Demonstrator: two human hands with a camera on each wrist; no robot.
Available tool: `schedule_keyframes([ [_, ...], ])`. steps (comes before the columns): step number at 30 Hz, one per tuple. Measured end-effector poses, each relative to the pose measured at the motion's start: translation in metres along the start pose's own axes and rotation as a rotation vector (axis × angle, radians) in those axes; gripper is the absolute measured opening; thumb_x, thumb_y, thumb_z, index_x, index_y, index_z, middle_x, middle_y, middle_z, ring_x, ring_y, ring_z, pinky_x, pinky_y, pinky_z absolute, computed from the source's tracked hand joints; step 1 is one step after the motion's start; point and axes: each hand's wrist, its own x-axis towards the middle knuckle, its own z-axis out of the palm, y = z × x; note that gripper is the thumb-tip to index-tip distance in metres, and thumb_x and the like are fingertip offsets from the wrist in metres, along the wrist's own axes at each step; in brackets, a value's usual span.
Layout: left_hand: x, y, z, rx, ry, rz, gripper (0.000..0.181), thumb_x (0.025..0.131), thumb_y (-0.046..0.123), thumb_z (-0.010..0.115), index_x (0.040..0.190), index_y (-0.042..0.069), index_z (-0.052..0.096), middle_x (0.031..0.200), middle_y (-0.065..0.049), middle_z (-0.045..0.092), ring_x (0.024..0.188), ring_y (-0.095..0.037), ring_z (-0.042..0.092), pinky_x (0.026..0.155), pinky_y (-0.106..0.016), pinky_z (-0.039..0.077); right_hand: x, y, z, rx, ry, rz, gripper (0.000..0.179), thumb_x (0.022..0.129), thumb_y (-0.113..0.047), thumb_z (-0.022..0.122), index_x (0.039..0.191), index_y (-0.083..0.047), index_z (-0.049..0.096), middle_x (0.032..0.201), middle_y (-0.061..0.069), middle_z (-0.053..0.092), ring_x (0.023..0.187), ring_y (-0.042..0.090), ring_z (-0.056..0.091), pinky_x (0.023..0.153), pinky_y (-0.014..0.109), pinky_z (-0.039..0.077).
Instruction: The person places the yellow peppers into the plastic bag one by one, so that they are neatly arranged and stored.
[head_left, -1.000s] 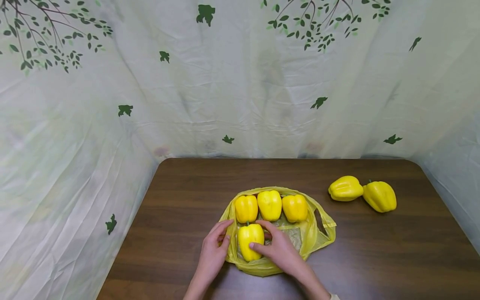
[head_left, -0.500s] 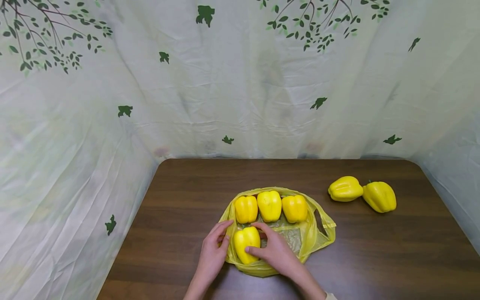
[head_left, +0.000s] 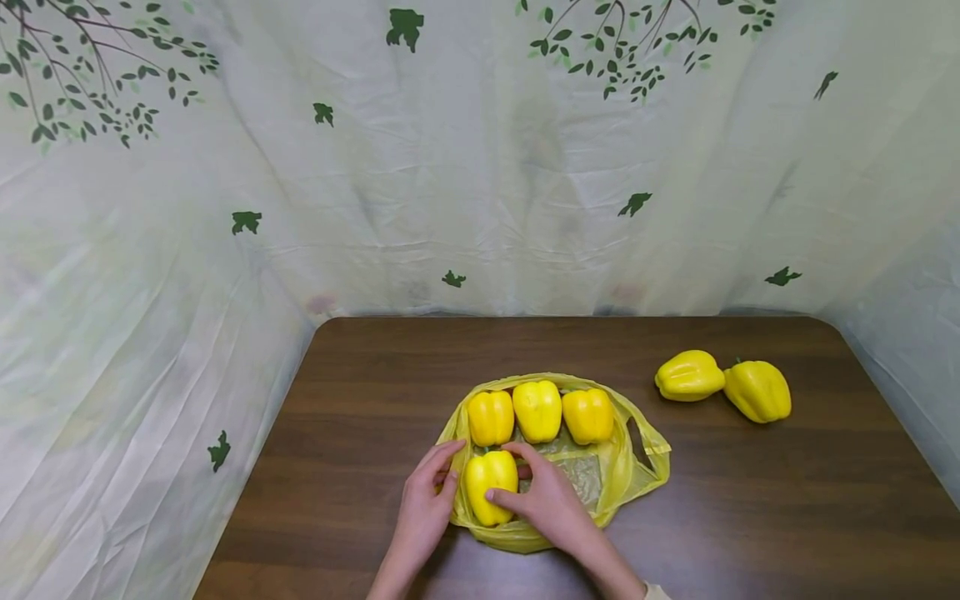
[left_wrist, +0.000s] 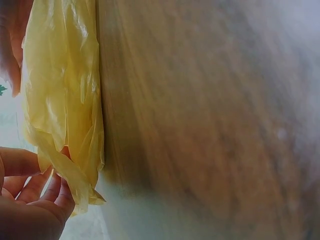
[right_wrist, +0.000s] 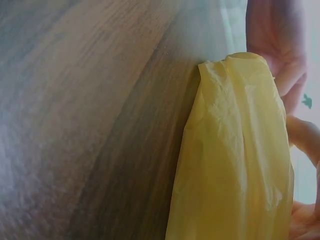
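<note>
A yellow plastic bag lies spread on the table with its mouth facing up. Along its far side stand three yellow bell peppers in a row. In the near left part of the bag is another yellow bell pepper, which my right hand grips from the right, thumb across its front. My left hand is at the bag's left edge; in the left wrist view its thumb and fingers pinch the rim of the bag. The bag's side hides the peppers in both wrist views.
Two more yellow bell peppers lie side by side at the right rear of the brown wooden table. Behind the table hangs a pale curtain with a leaf print. A handle loop of the bag points right.
My right hand has shifted slightly left, bringing the near bell pepper closer to the left side of the bag. My left hand stays at the bag's edge.
</note>
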Motion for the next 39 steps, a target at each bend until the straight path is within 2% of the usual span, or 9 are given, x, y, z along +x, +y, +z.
schedule_keyframes([
  [13,0.0,0.001,0.0,0.004,-0.011,-0.01,0.043,0.089,-0.011,0.059,0.126,0.009,0.066,0.122,0.002,0.063,0.094,-0.02,0.06,0.081,-0.028,0.052,-0.004,-0.002,-0.002,-0.002,-0.002,0.017,0.075,0.078,-0.05,0.079,0.138,-0.013,0.052,0.123,0.007,0.062,0.106,0.024,0.06,0.085,0.046,0.05],
  [20,0.0,0.0,0.0,0.0,-0.008,-0.004,0.043,0.089,-0.012,0.059,0.125,0.009,0.066,0.121,0.001,0.063,0.091,-0.019,0.059,0.079,-0.027,0.051,-0.009,-0.004,-0.01,0.02,-0.014,-0.019,0.072,0.082,-0.045,0.078,0.139,-0.01,0.051,0.124,0.011,0.061,0.099,0.027,0.06,0.074,0.039,0.051],
  [27,-0.001,-0.001,0.0,-0.008,0.001,-0.006,0.042,0.089,-0.011,0.06,0.125,0.01,0.067,0.121,0.002,0.064,0.091,-0.018,0.059,0.079,-0.027,0.051,-0.014,-0.002,-0.019,0.087,-0.033,-0.027,0.064,0.085,-0.04,0.075,0.138,-0.014,0.052,0.134,0.012,0.056,0.115,0.032,0.056,0.085,0.046,0.052],
  [34,-0.001,-0.001,0.0,-0.006,0.008,-0.005,0.042,0.089,-0.01,0.06,0.125,0.01,0.067,0.121,0.001,0.063,0.09,-0.018,0.059,0.078,-0.027,0.051,-0.02,-0.003,-0.03,0.107,-0.017,-0.073,0.057,0.09,-0.032,0.072,0.139,-0.013,0.051,0.133,0.014,0.057,0.116,0.034,0.056,0.089,0.047,0.051],
  [39,-0.001,-0.001,0.001,-0.007,0.012,-0.009,0.043,0.088,-0.012,0.06,0.124,0.01,0.067,0.121,0.001,0.064,0.09,-0.017,0.058,0.078,-0.026,0.051,-0.025,-0.004,-0.037,0.141,-0.015,-0.072,0.052,0.09,-0.028,0.072,0.138,-0.021,0.052,0.134,0.012,0.056,0.118,0.033,0.055,0.091,0.045,0.05],
])
